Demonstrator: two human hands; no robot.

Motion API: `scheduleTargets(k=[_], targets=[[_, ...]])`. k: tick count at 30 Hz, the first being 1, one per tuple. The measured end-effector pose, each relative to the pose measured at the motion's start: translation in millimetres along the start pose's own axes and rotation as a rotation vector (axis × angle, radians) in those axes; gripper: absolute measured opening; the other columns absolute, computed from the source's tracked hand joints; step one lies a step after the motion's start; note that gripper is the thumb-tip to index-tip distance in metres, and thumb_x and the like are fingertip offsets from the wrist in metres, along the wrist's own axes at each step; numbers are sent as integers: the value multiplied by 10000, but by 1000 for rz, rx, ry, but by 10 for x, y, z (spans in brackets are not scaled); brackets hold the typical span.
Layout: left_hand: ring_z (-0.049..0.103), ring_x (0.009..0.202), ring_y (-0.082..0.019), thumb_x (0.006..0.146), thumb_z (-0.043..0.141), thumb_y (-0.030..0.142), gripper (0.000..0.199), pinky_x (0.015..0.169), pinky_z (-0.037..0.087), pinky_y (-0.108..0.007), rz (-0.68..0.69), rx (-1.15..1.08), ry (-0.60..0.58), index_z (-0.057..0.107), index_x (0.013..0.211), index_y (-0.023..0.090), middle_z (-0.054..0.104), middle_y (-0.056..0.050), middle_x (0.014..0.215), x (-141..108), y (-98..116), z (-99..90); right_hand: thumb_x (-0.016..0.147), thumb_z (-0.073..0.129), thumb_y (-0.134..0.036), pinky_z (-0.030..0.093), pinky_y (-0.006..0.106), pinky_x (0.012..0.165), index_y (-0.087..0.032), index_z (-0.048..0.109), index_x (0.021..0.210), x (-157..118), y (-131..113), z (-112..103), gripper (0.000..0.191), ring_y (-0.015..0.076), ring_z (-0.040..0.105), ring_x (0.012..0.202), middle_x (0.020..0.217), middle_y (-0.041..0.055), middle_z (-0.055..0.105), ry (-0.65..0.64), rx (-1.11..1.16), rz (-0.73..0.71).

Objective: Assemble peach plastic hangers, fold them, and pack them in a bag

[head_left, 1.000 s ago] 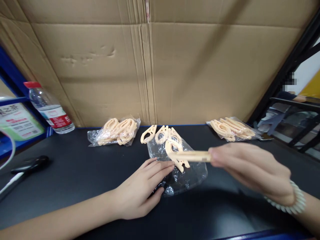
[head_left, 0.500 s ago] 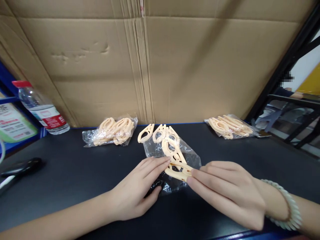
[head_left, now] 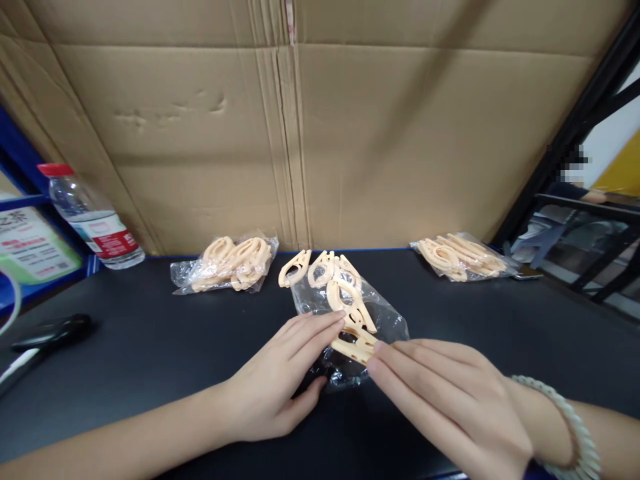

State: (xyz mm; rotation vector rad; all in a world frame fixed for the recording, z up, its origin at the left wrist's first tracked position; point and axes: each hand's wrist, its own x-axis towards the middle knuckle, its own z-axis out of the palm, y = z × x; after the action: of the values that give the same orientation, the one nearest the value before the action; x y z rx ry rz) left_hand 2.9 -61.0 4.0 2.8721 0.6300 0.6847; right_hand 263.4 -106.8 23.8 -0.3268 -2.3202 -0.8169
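Note:
My right hand (head_left: 450, 393) pinches the near end of a beige plastic folding hanger (head_left: 353, 351), fingertips pressed together. My left hand (head_left: 287, 373) lies with its fingers stretched out, fingertips touching the hanger's far left end and thumb apart on the table side. Under the hanger spreads a clear plastic bag (head_left: 393, 323). Just beyond my fingertips, another folded hanger (head_left: 345, 297) rests on the bag. Several more beige hangers lie behind it, with a single one (head_left: 294, 269) at the left. My left fingers cover part of the held hanger.
A bagged bundle of hangers (head_left: 230, 263) lies at the back left, another bagged bundle (head_left: 463, 257) at the back right. At the left stand a red-capped bottle (head_left: 95, 217) and a dark object (head_left: 55, 331) with a white cable. Cardboard (head_left: 400, 147) walls the back. A person is partly visible far right.
The held hanger has been lowered and tilted slightly, and my right hand has shifted a little left and down with it. My left hand has barely moved. The whole view has shifted slightly.

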Motion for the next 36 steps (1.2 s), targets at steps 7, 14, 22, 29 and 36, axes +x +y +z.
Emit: scheduleTargets(k=[7, 14, 22, 29, 36], targets=[[262, 1442, -282, 847, 482, 57, 722, 1170, 308, -495, -23, -17, 68, 215, 1512, 147, 278, -151, 1563, -18, -11, 21, 925, 444, -93, 607, 306, 806, -83, 706, 1050, -21, -88, -14, 291, 233, 698, 991, 1048, 136, 747, 64, -130, 104], [319, 1417, -280, 855, 501, 68, 720, 1159, 332, -490, -11, -17, 45, 216, 1509, 167, 345, -148, 1533, -11, 22, 5, 895, 419, -92, 602, 328, 653, -38, 727, 923, 68, 32, 79, 314, 232, 708, 740, 894, 186, 749, -91, 5, -88], [330, 1410, -236, 863, 502, 76, 692, 1146, 373, -420, 56, -36, 5, 229, 1496, 139, 375, -151, 1513, -12, 10, 3, 927, 410, -61, 590, 364, 862, -5, 694, 1048, 72, -21, 257, 313, 257, 698, 950, 981, 179, 736, -143, 66, 37], [339, 1404, -231, 847, 496, 55, 694, 1144, 378, -414, 61, -42, -6, 254, 1490, 152, 384, -138, 1511, 2, 21, -7, 964, 442, -94, 525, 356, 988, -29, 608, 1208, 43, 15, 417, 302, 240, 638, 1101, 1107, 188, 679, -414, 196, 207], [343, 1404, -249, 857, 497, 62, 694, 1143, 377, -432, 61, -58, -4, 247, 1497, 161, 387, -144, 1511, 10, 11, -4, 969, 472, -442, 275, 490, 1172, -80, 368, 1464, 70, 103, 363, 622, 321, 343, 1396, 1458, 218, 434, -661, 413, 354]])
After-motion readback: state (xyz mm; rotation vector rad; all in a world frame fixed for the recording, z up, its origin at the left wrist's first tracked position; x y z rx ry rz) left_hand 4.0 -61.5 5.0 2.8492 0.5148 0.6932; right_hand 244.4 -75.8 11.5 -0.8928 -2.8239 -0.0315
